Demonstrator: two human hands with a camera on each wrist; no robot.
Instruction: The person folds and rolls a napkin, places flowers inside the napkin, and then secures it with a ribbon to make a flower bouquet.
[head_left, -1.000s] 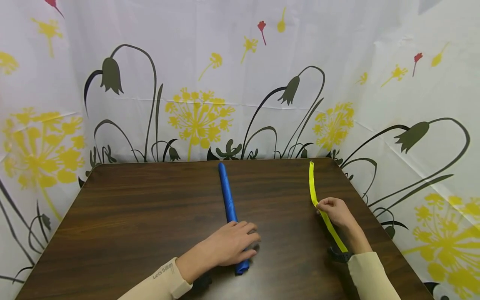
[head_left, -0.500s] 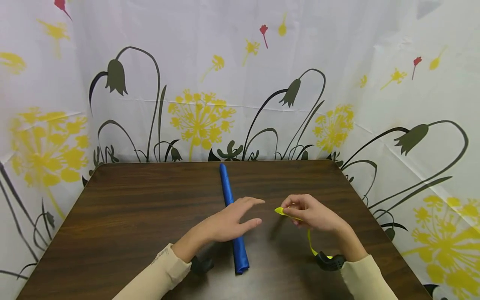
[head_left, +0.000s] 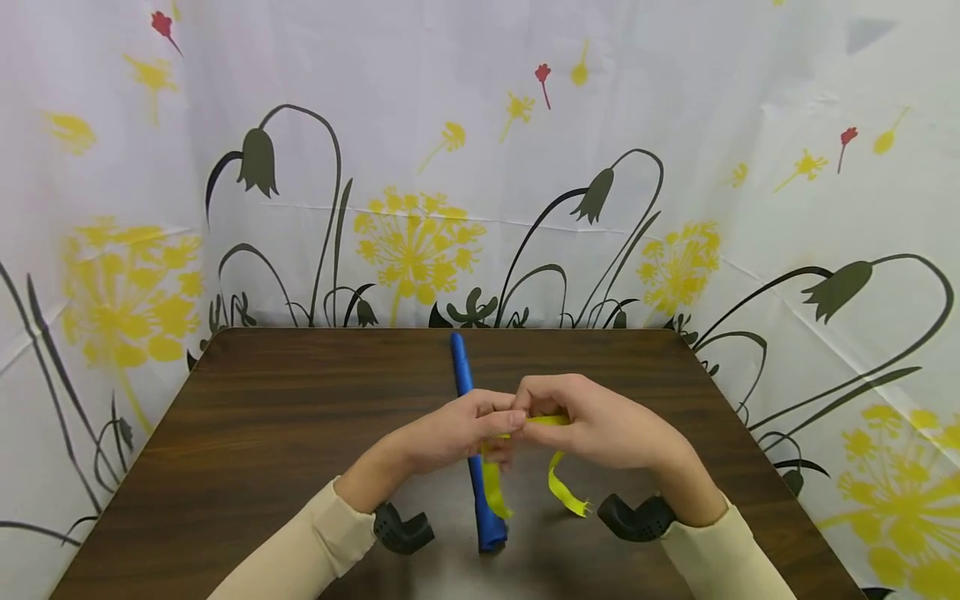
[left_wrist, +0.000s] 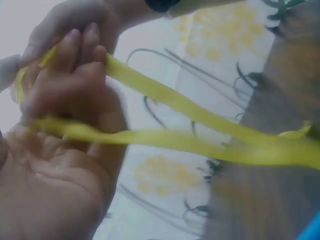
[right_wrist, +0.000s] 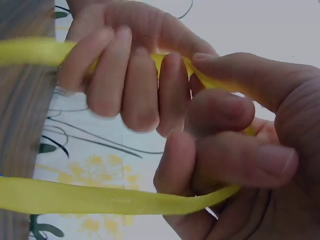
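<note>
Both hands meet above a long, shiny blue roll (head_left: 491, 529), which looks like rolled fabric and lies lengthwise on the table. My left hand (head_left: 450, 433) pinches a yellow ribbon (head_left: 493, 487) between thumb and fingers. Touching its fingertips, my right hand (head_left: 611, 425) also grips the ribbon, with the thumb pressed toward curled fingers. Two ribbon tails hang below the hands, one in front of the roll and one to its right. In the right wrist view the ribbon (right_wrist: 100, 197) passes behind the fingers of both hands, so its middle is partly hidden.
A dark wood-grain table (head_left: 285, 400) spreads beneath the hands. Behind it and along the sides hangs a white curtain (head_left: 420, 75) printed with flowers. Black wrist devices (head_left: 405, 531) stick out below both wrists.
The right hand has lifted the ribbon off the table and brought it left to the other hand. My left hand has left the blue roll and now pinches the ribbon too.
</note>
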